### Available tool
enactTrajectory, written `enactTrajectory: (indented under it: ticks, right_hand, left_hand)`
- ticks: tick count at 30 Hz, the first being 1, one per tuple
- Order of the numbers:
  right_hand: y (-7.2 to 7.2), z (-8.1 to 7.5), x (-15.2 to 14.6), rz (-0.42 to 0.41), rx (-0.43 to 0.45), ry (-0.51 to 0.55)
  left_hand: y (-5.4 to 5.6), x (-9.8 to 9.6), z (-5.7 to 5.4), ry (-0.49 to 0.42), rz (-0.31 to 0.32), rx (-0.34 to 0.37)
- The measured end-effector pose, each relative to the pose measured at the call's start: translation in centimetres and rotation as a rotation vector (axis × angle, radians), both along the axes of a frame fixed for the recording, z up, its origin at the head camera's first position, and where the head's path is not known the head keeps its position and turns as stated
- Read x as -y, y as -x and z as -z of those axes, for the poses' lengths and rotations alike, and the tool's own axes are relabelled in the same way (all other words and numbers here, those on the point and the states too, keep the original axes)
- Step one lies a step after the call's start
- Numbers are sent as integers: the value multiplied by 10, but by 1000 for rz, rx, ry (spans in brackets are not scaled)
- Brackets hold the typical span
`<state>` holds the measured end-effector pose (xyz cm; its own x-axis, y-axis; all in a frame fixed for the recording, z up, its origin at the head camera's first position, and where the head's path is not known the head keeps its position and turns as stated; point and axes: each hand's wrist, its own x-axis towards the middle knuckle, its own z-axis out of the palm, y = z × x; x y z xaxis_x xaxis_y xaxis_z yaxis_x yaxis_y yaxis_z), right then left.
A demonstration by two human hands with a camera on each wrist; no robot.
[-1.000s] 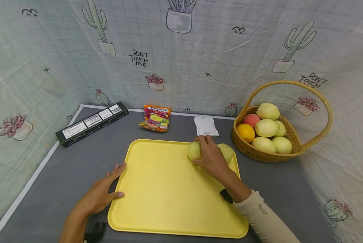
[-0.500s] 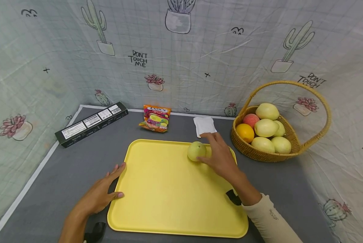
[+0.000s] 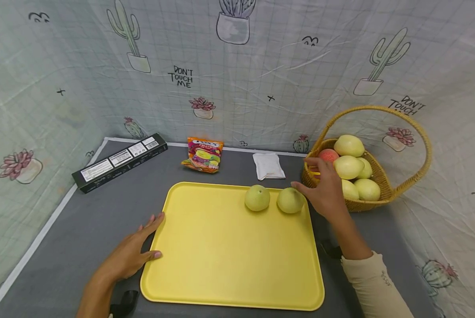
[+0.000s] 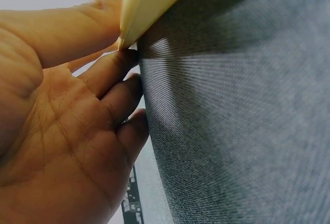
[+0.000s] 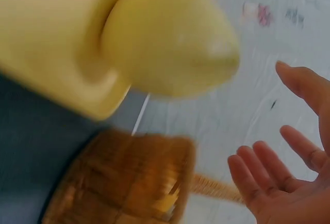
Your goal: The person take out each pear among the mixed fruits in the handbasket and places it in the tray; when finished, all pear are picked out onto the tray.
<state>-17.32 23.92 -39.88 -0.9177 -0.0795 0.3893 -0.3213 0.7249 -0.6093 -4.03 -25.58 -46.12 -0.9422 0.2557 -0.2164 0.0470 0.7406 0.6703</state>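
Observation:
My left hand [image 3: 127,252] rests at the left edge of the yellow tray [image 3: 221,265], fingers extended and thumb at the rim; the left wrist view shows the fingertips right by the tray's edge. My right hand [image 3: 325,190], thumb and fingers spread with nothing in its grip, reaches over the near left side of the wicker basket [image 3: 354,206]. It mostly hides an orange [image 3: 316,173]. In the basket are a red fruit [image 3: 328,155] and several pale green fruits [image 3: 348,168]. Two round green fruits [image 3: 257,198] sit at the tray's far right corner; the right one [image 3: 290,201] is nearest my right thumb.
Behind the tray lie a long black box [image 3: 122,161], an orange candy bag [image 3: 203,154] and a white packet [image 3: 268,166]. A printed cloth [image 3: 237,79] hangs around the grey table [image 3: 90,229]. The basket's tall handle [image 3: 426,141] arches over its right side.
My right hand has let go of the left green fruit on the tray and moved right to the basket. Both tray fruits now show fully. My left hand has stayed put.

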Motion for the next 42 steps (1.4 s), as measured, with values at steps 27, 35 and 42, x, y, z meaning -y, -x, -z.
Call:
enactTrajectory:
  ticks: [27,35,42]
  right_hand:
    - [37,28,-115,382,-47,88]
    - [49,34,-119,384,-24,50]
    - [52,36,-121,403,81,30]
  left_hand:
    - [4,-3,2,11,22,6]
    - [1,0,1,-18,15,-7]
    - [-1,1,1,-24,17,-22]
